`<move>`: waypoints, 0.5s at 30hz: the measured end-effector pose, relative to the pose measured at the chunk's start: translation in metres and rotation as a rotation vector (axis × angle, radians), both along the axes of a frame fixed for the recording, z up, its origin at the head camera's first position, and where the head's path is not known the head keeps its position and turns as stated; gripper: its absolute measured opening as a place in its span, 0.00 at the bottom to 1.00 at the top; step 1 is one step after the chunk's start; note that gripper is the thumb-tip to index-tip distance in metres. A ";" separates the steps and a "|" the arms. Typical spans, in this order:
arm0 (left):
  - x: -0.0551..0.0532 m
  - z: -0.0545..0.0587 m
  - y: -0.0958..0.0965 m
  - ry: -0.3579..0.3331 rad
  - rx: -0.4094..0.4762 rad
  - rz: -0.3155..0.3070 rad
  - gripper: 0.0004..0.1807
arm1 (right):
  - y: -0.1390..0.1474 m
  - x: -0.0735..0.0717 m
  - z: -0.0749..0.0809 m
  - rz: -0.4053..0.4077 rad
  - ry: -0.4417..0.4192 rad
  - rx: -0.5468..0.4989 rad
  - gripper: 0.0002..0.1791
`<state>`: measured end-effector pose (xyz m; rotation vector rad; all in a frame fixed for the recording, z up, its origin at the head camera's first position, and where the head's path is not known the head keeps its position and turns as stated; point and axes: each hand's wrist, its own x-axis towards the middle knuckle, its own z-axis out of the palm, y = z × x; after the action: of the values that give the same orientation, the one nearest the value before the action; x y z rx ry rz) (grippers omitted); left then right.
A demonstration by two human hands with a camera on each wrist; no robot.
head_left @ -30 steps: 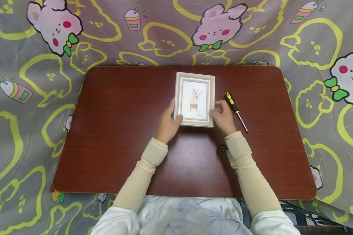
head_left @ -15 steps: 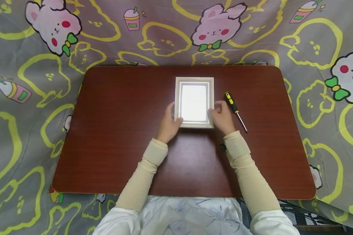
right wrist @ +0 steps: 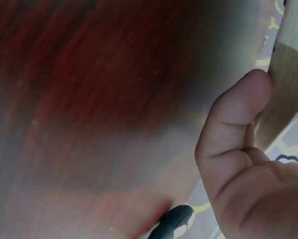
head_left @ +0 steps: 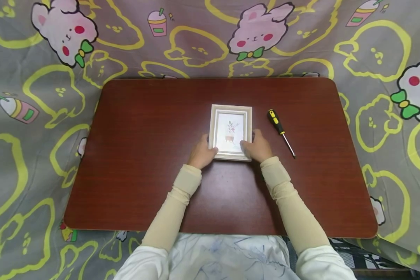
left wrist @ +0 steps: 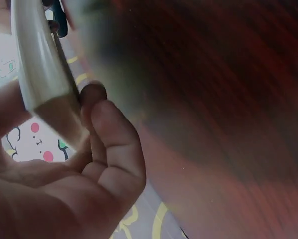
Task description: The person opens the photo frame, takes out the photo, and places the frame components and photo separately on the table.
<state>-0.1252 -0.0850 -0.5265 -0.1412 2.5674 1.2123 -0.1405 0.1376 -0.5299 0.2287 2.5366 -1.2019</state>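
The picture frame [head_left: 231, 120] was held up over the middle of the table [head_left: 143, 155], long axis running away from the person [head_left: 227, 256], face up, the pot in its drawing [head_left: 230, 136] at the near end. The left hand [head_left: 201, 152] and right hand [head_left: 259, 147] gripped its sides low down, thumbs in front, fingers behind. Half a second earlier it sat farther off, its middle plain white; now the drawing showed and the right thumb reached further in.
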 end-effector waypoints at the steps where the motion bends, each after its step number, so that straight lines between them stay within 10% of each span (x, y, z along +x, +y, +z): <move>1: 0.000 0.000 0.000 -0.006 0.003 -0.003 0.39 | 0.000 0.000 -0.001 0.002 -0.001 0.006 0.41; 15: 0.001 -0.003 0.013 -0.006 -0.056 0.072 0.30 | 0.003 0.001 -0.002 -0.010 0.011 0.058 0.41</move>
<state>-0.1245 -0.0724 -0.5293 -0.2515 2.6127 1.1635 -0.1394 0.1405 -0.5317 0.2490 2.5852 -1.1366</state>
